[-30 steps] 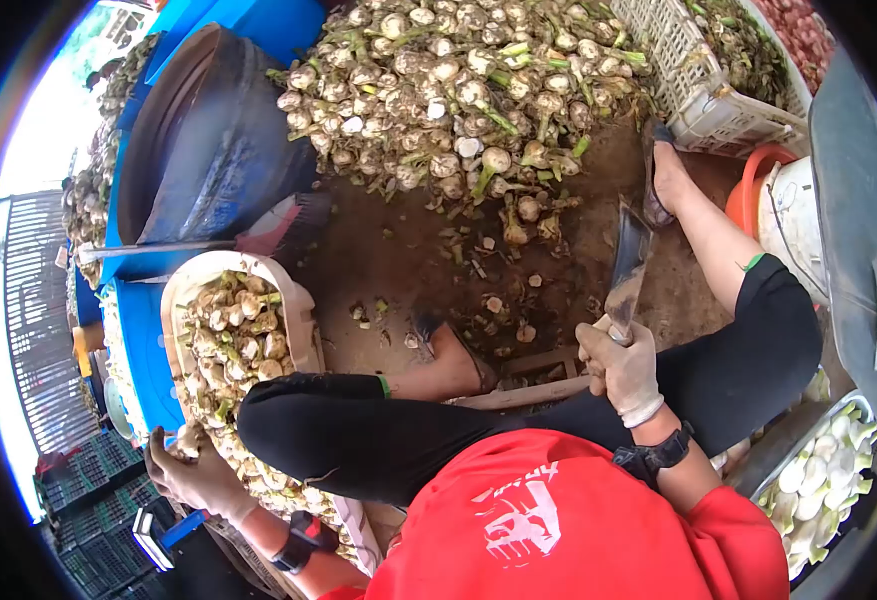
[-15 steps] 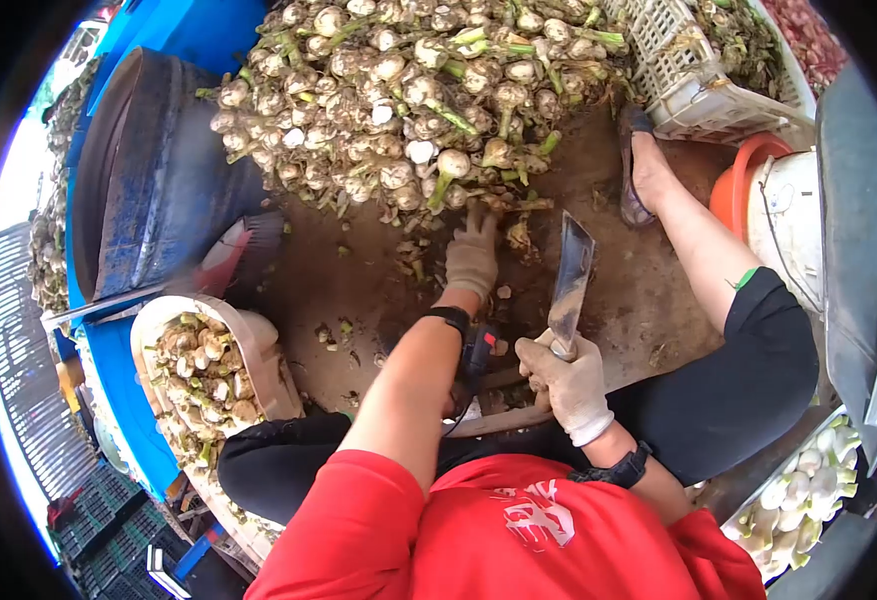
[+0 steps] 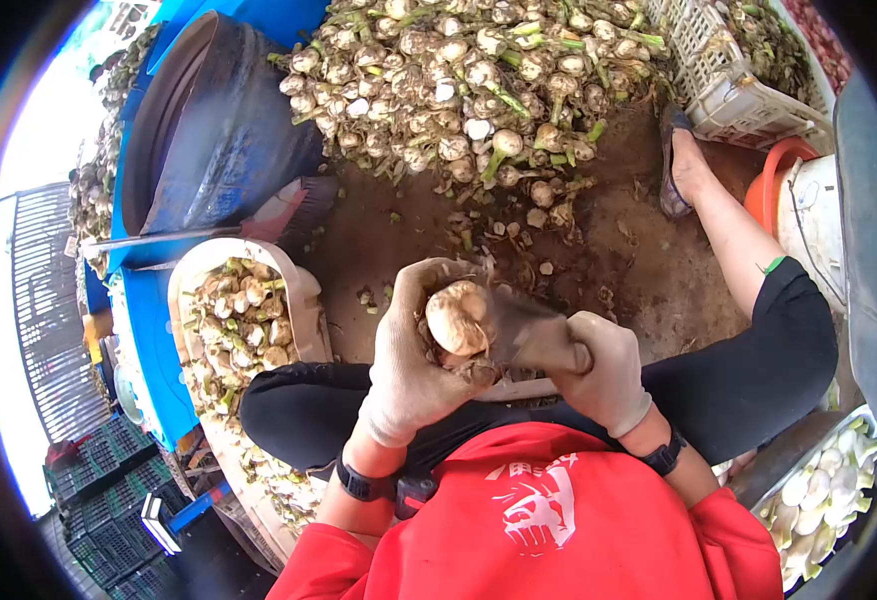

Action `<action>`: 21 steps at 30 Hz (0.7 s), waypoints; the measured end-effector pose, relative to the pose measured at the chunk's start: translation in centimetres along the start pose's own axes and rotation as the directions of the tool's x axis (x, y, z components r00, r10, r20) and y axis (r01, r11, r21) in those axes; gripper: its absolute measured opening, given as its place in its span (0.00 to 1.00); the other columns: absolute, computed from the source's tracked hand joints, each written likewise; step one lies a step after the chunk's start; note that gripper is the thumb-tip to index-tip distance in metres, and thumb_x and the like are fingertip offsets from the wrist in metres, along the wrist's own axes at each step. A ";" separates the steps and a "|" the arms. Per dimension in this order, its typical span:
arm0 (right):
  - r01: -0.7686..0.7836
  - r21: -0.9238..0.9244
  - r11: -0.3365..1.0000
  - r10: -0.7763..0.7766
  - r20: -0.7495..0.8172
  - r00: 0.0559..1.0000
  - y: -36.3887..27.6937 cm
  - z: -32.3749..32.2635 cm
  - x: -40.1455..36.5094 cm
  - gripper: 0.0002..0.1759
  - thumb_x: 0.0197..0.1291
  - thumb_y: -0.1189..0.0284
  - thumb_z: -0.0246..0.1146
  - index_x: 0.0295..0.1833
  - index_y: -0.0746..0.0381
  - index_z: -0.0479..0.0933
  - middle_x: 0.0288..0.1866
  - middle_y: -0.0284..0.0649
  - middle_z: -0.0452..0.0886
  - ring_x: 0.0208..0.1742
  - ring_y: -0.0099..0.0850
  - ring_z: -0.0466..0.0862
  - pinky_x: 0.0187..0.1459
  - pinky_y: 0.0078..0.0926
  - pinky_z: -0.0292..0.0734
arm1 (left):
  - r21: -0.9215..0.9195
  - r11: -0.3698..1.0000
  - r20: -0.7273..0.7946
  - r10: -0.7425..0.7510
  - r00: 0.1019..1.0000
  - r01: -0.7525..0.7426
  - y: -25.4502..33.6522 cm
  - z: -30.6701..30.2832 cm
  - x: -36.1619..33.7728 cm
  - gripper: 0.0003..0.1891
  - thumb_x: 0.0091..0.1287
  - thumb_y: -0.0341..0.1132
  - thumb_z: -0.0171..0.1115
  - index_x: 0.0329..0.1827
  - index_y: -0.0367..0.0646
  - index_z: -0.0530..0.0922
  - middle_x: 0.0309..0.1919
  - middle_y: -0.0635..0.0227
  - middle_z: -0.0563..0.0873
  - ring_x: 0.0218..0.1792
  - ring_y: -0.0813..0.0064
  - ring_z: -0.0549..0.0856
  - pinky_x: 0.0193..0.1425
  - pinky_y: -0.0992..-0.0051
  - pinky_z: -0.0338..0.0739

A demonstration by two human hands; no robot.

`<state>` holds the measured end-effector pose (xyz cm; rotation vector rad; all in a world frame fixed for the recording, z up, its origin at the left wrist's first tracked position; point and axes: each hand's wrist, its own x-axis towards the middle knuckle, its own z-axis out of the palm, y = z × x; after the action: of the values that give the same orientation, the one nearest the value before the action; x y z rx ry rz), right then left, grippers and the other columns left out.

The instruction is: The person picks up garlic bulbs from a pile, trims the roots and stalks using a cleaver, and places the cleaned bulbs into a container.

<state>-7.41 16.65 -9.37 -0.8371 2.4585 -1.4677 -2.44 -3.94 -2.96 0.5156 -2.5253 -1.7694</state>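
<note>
In front of my lap, my left hand [image 3: 405, 355], in a pale work glove, grips a round soil-stained bulb [image 3: 456, 318], its fingers curled about the far side. My right hand [image 3: 606, 375], also gloved, is closed on a broad-bladed knife [image 3: 525, 335]. Motion smears the blade, which overlaps the right side of the bulb. Beyond both hands, a large heap of similar bulbs [image 3: 468, 85] with cut green stems lies on the ground.
At my left stands a pale tub [image 3: 303, 290] holding bulb trimmings, with a blue drum [image 3: 228, 150] behind it. A white crate [image 3: 758, 105] and a bucket [image 3: 810, 215] are at the right. Whitish, cleaned bulbs [image 3: 828, 490] fill a container at lower right.
My left hand has come back from the heap's edge to my lap, now with a bulb in it. The knife has swung from upright toward the bulb and leans leftward.
</note>
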 end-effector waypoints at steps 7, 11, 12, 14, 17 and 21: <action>0.174 -0.078 0.982 -0.161 0.155 0.975 -6.1 -1.6 1.0 0.07 0.40 0.73 0.66 0.28 0.59 0.75 0.25 0.40 0.75 0.25 0.42 0.80 0.27 0.38 0.75 | -0.172 0.984 -0.192 0.002 0.981 -0.036 1.2 0.7 -3.6 0.42 0.50 0.32 0.83 0.65 0.38 0.64 0.51 0.61 0.78 0.53 0.72 0.82 0.57 0.72 0.79; 0.133 -0.082 0.988 -0.115 0.187 0.975 -7.0 -1.0 0.1 0.07 0.40 0.72 0.66 0.29 0.58 0.76 0.26 0.42 0.75 0.26 0.44 0.80 0.28 0.40 0.75 | -0.528 0.849 -0.239 -0.190 0.952 0.037 2.5 1.0 -5.5 0.39 0.50 0.31 0.82 0.63 0.38 0.65 0.47 0.62 0.79 0.50 0.72 0.82 0.57 0.73 0.79; 0.136 -0.083 0.987 -0.119 0.185 0.976 -6.7 -0.8 -0.1 0.07 0.40 0.72 0.66 0.29 0.58 0.76 0.26 0.42 0.75 0.26 0.44 0.80 0.28 0.40 0.75 | -0.526 0.850 -0.241 -0.186 0.952 0.033 2.1 0.9 -5.8 0.39 0.50 0.31 0.82 0.63 0.38 0.65 0.47 0.62 0.79 0.50 0.72 0.82 0.57 0.73 0.79; 0.108 -0.179 0.978 -0.081 0.149 0.985 -5.0 -0.1 -0.6 0.06 0.42 0.71 0.66 0.27 0.60 0.77 0.27 0.46 0.79 0.28 0.48 0.81 0.31 0.42 0.78 | 0.240 0.966 -0.322 0.177 0.930 -0.101 1.0 0.6 -6.5 0.39 0.48 0.30 0.81 0.61 0.38 0.65 0.47 0.60 0.79 0.50 0.71 0.82 0.55 0.72 0.80; -0.364 -0.306 0.880 0.409 0.094 0.908 3.9 0.7 -2.6 0.14 0.53 0.65 0.65 0.24 0.66 0.78 0.24 0.56 0.78 0.31 0.56 0.81 0.31 0.46 0.76 | -0.079 0.911 -0.437 0.333 0.835 -0.405 3.0 1.8 -8.5 0.36 0.46 0.27 0.79 0.56 0.37 0.66 0.47 0.60 0.79 0.45 0.69 0.82 0.50 0.70 0.80; -0.337 -0.035 0.941 0.339 0.074 0.938 -0.2 0.5 -3.5 0.17 0.53 0.65 0.68 0.23 0.67 0.74 0.16 0.48 0.72 0.18 0.41 0.72 0.26 0.36 0.68 | 0.503 0.822 -0.250 0.433 0.866 -0.266 0.3 -1.8 -5.7 0.36 0.45 0.25 0.79 0.59 0.38 0.71 0.48 0.62 0.79 0.52 0.70 0.79 0.59 0.68 0.75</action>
<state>-4.23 18.13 -9.95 -0.4335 2.4122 -1.2609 3.29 -3.95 -1.06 0.2976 -2.5402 -0.8621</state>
